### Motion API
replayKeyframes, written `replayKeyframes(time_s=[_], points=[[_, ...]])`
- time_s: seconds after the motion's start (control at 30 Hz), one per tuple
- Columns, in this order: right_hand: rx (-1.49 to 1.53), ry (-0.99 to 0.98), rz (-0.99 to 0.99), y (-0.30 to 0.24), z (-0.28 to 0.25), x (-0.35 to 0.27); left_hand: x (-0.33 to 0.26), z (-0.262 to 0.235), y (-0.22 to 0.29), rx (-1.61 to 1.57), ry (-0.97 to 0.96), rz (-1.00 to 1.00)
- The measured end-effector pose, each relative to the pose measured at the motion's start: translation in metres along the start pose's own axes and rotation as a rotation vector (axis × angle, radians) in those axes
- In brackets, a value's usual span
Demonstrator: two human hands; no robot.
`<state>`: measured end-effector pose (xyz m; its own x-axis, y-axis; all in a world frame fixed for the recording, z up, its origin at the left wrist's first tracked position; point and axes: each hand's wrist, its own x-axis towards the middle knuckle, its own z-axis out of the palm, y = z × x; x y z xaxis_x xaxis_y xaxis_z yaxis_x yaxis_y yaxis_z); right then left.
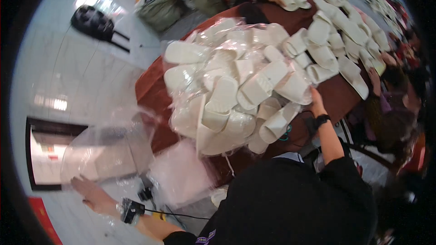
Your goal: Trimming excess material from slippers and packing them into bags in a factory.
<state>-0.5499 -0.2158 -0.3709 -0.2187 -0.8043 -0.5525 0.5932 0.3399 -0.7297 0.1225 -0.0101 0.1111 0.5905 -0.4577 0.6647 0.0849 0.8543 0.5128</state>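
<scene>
Reaches out with the left hand [94, 196], with blurred, outstretched fingers on or just beside a clear plastic bag [111, 152]; too smeared to judge any grip. Has the right hand [317, 104] against the right side of a film-covered heap of white slippers [223, 94], with bent fingers; impossible to say how firmly gripping. Find that heap on the reddish desk [154, 86], close to the near edge. Could tear the bag by pulling sideways too fast, or tip slippers off the desk by pushing unevenly

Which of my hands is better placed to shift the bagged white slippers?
Probably your right hand: it's at the edge of the white slippers, while your left hand is away by clear plastic.
</scene>
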Motion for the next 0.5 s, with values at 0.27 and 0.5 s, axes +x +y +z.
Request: replayKeyframes(time_s=[0.27, 0.5], points=[[-0.33, -0.181, -0.57, -0.123, 0.134, -0.12, -0.157, -0.279, 0.012, -0.175, 0.243, -0.739], [-1.039, -0.159, -0.883, -0.162, 0.2, -0.109, -0.254, -0.296, 0.002, 0.532, 0.544, -0.774]])
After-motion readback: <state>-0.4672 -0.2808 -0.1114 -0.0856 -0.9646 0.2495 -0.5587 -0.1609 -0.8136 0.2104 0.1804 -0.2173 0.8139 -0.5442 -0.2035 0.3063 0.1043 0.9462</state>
